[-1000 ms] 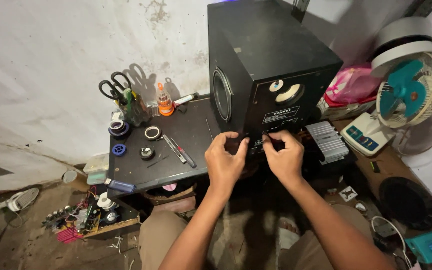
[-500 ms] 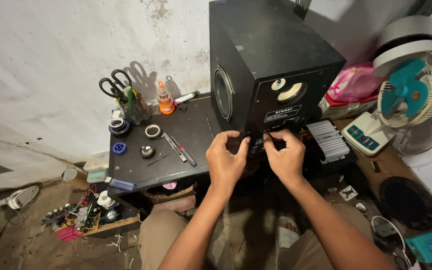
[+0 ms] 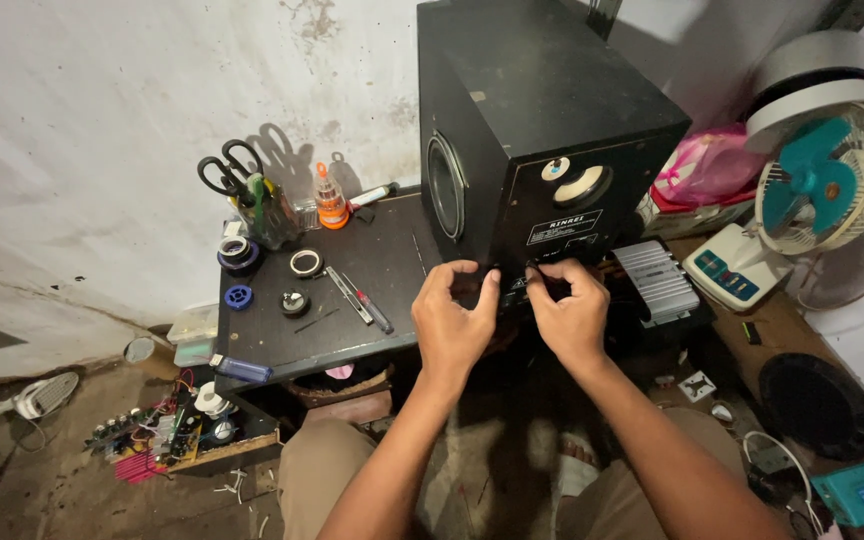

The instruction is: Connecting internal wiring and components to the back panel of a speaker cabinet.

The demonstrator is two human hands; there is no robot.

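Hardly shifted since a second ago: both hands still at the lower front edge of the black speaker cabinet (image 3: 542,110), only nudged a touch to the right as the view drifts. Left hand (image 3: 455,320) curled with the fingers narrow, tips pressed against the bottom of the front panel; whether pinching anything, cannot tell. Right hand (image 3: 570,312) likewise bunched, thumb and forefinger close together at the small fittings under the panel's printed label; whatever sits between them too small to make out. Boxy, matte, slightly dusty cabinet standing upright at the right end of the dark flat worktable (image 3: 282,340), with a round port (image 3: 445,186) on its left face and two pale round knobs (image 3: 572,180) on the panel facing the person. Ribbed silver metal heat-sink case (image 3: 657,280) just beside the cabinet on the right. Further left on the tabletop: black-handled scissors (image 3: 227,170) upright in a dark holder, an orange-capped clear bottle (image 3: 330,203), several tape rolls (image 3: 304,263), a slim pen-like tool (image 3: 367,310) lying flat and a blue lighter (image 3: 242,369) near the front edge. Rough, stained white plaster wall (image 3: 102,120) behind. White and teal desk fan (image 3: 817,170) off to the right, well apart from the hands; a tangle of circuit boards and wires (image 3: 157,435) down on the floor at the left.
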